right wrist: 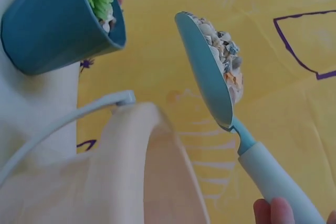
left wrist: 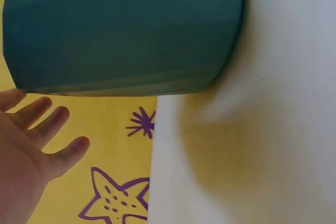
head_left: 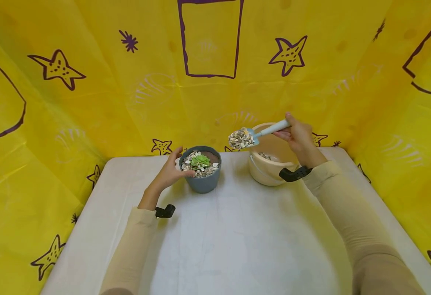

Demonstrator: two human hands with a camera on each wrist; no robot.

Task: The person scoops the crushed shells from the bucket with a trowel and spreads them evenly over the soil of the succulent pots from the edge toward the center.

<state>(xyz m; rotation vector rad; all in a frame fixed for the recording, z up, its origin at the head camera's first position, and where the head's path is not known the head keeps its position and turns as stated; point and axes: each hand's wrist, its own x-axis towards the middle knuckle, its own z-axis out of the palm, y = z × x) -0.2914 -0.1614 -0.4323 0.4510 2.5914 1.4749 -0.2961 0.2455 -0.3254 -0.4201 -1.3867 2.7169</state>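
Note:
My right hand (head_left: 299,134) grips the pale handle of a small blue garden trowel (right wrist: 202,72) above the bucket's rim. Its scoop is heaped with small mixed pebbles (head_left: 241,138). On the left, a blue-grey plant pot (head_left: 202,183) holds a green succulent (head_left: 200,160) ringed by pebbles, with brown soil (head_left: 211,157) showing toward the back right. My left hand (head_left: 169,171) is at the pot's left side, its thumb at the front rim and its fingers spread, as the left wrist view also shows.
A peach-coloured bucket (head_left: 265,176) with a pale handle stands right of the pot, and some pebbles (head_left: 265,156) lie inside it. Both containers stand near the back edge of a white-covered table (head_left: 222,237). Yellow patterned sheeting (head_left: 208,98) rises behind and along both sides.

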